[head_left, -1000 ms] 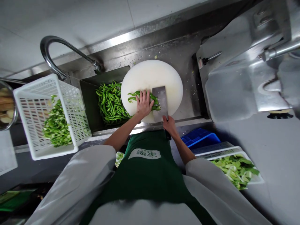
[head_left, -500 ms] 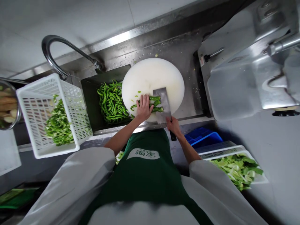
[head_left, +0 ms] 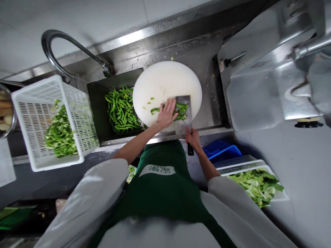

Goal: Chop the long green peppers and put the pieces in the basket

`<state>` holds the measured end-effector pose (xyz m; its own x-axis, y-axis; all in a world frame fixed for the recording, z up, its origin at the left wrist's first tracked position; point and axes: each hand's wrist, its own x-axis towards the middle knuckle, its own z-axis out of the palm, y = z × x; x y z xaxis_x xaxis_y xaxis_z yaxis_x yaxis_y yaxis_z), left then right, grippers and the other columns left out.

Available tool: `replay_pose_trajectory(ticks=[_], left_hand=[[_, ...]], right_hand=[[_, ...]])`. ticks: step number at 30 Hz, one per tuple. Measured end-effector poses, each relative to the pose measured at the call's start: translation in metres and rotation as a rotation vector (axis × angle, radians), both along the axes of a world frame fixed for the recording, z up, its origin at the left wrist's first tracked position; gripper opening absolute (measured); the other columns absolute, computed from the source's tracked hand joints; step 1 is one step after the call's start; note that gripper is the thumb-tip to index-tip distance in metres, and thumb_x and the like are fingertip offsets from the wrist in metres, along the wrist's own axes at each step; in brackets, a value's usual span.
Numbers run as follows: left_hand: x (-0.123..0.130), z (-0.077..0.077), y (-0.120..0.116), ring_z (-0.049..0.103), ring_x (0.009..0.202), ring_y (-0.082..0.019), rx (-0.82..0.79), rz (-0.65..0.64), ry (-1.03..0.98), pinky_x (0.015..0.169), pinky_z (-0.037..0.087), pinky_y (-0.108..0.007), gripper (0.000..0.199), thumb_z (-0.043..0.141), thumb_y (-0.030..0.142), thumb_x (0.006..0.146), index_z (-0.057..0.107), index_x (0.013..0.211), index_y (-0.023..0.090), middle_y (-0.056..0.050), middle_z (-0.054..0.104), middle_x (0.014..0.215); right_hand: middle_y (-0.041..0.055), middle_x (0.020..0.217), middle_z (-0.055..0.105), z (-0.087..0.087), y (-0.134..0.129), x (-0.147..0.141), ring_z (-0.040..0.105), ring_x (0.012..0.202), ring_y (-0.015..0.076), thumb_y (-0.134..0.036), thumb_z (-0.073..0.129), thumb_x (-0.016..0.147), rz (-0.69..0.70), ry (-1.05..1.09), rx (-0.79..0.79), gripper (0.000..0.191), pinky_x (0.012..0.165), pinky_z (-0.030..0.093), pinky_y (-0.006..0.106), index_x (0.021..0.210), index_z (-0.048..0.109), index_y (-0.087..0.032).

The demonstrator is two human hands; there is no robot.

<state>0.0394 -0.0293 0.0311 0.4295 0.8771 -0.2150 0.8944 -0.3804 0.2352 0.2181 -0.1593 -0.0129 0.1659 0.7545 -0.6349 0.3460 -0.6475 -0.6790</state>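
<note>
My left hand [head_left: 167, 114] lies flat, fingers stretched out, across a few long green peppers [head_left: 182, 111] on a round white cutting board [head_left: 165, 77]. Their right-hand ends overlap the broad blade of a cleaver [head_left: 183, 128], which is laid nearly flat at the board's near right part. My right hand [head_left: 193, 138] is closed around the cleaver's black handle. Small green scraps [head_left: 150, 100] sit on the board left of my left hand. Part of the peppers is hidden under my palm.
Whole green peppers [head_left: 121, 112] fill part of the sink basin [head_left: 97, 103]. Cut greens are in a white basket [head_left: 55, 165] at left, below a curved faucet [head_left: 67, 39]. At right stand a metal machine [head_left: 261, 93], a blue bin [head_left: 222, 150] and a crate of leafy greens [head_left: 258, 186].
My left hand has moved right, and the peppers have shifted right so that they overlap more of the blade. The cleaver has moved slightly right with my right hand.
</note>
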Motion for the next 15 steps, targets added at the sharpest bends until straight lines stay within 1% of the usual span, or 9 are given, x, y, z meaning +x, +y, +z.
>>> replay_pose_trajectory(ticks=[2, 3, 6, 7, 8, 10, 12, 13, 15], left_hand=[[0.012, 0.009, -0.004, 0.002, 0.160, -0.027, 0.051, -0.030, -0.041, 0.130, 0.004, -0.053, 0.073, 0.022, 0.052, 0.105, 0.016, 0.165, 0.011, -0.009, 0.012, 0.172], [0.014, 0.013, -0.013, 0.002, 0.160, -0.029, 0.087, -0.007, -0.048, 0.130, 0.004, -0.054, 0.074, 0.024, 0.054, 0.105, 0.017, 0.165, 0.012, -0.010, 0.012, 0.172], [0.005, 0.011, -0.059, 0.012, 0.158, -0.039, 0.175, 0.131, -0.038, 0.127, 0.014, -0.060, 0.082, 0.039, 0.063, 0.100, 0.028, 0.162, 0.011, -0.017, 0.021, 0.169], [-0.001, 0.006, -0.077, 0.020, 0.155, -0.042, 0.184, 0.166, -0.033, 0.124, 0.021, -0.062, 0.081, 0.044, 0.063, 0.098, 0.036, 0.159, 0.011, -0.019, 0.030, 0.166], [-0.009, -0.001, -0.092, 0.033, 0.148, -0.043, 0.177, 0.187, -0.030, 0.120, 0.028, -0.062, 0.073, 0.047, 0.059, 0.098, 0.045, 0.154, 0.013, -0.020, 0.042, 0.158], [-0.022, -0.014, -0.110, 0.057, 0.124, -0.037, 0.138, 0.191, -0.048, 0.107, 0.044, -0.056, 0.053, 0.043, 0.045, 0.103, 0.056, 0.146, 0.016, -0.019, 0.063, 0.132], [-0.030, -0.024, -0.110, 0.064, 0.103, -0.030, 0.110, 0.172, -0.088, 0.096, 0.051, -0.047, 0.047, 0.036, 0.033, 0.105, 0.059, 0.143, 0.018, -0.015, 0.070, 0.108], [-0.032, -0.026, -0.104, 0.064, 0.100, -0.028, 0.107, 0.159, -0.108, 0.093, 0.052, -0.045, 0.047, 0.034, 0.031, 0.106, 0.059, 0.144, 0.018, -0.014, 0.070, 0.104], [-0.033, -0.026, -0.088, 0.063, 0.106, -0.029, 0.113, 0.122, -0.136, 0.097, 0.050, -0.045, 0.048, 0.033, 0.030, 0.106, 0.058, 0.146, 0.019, -0.016, 0.069, 0.110]], right_hand=[[-0.0007, 0.051, 0.054, 0.004, -0.001, 0.009, 0.052, 0.042, 0.0175, -0.069, 0.045, 0.094, -0.121, 0.034, -0.008, 0.047, 0.043, 0.041, 0.029, 0.085, 0.053, -0.024], [-0.0012, 0.051, 0.053, 0.006, -0.001, 0.012, 0.051, 0.042, 0.0171, -0.069, 0.047, 0.094, -0.153, 0.046, 0.000, 0.047, 0.042, 0.040, 0.029, 0.085, 0.053, -0.024], [-0.0024, 0.047, 0.051, 0.009, 0.004, 0.011, 0.050, 0.043, 0.0169, -0.069, 0.053, 0.092, -0.186, 0.067, 0.043, 0.047, 0.042, 0.039, 0.028, 0.085, 0.055, -0.023], [-0.0027, 0.046, 0.050, 0.009, 0.005, 0.010, 0.050, 0.043, 0.0171, -0.069, 0.055, 0.091, -0.189, 0.073, 0.055, 0.046, 0.042, 0.040, 0.028, 0.085, 0.055, -0.023], [-0.0029, 0.046, 0.050, 0.009, 0.007, 0.009, 0.050, 0.043, 0.0174, -0.068, 0.056, 0.091, -0.193, 0.079, 0.060, 0.045, 0.042, 0.040, 0.029, 0.085, 0.056, -0.023], [-0.0032, 0.046, 0.049, 0.008, 0.009, 0.010, 0.050, 0.043, 0.0178, -0.066, 0.057, 0.091, -0.197, 0.095, 0.054, 0.043, 0.043, 0.041, 0.029, 0.085, 0.056, -0.024], [-0.0031, 0.047, 0.049, 0.007, 0.009, 0.015, 0.051, 0.043, 0.0179, -0.067, 0.058, 0.091, -0.183, 0.115, 0.044, 0.043, 0.043, 0.042, 0.029, 0.086, 0.056, -0.024], [-0.0031, 0.047, 0.049, 0.007, 0.010, 0.018, 0.050, 0.043, 0.0177, -0.067, 0.057, 0.091, -0.170, 0.127, 0.046, 0.043, 0.043, 0.042, 0.029, 0.086, 0.056, -0.024], [-0.0034, 0.047, 0.049, 0.005, 0.010, 0.027, 0.049, 0.041, 0.0169, -0.070, 0.055, 0.091, -0.126, 0.151, 0.063, 0.046, 0.041, 0.041, 0.028, 0.086, 0.054, -0.024]])
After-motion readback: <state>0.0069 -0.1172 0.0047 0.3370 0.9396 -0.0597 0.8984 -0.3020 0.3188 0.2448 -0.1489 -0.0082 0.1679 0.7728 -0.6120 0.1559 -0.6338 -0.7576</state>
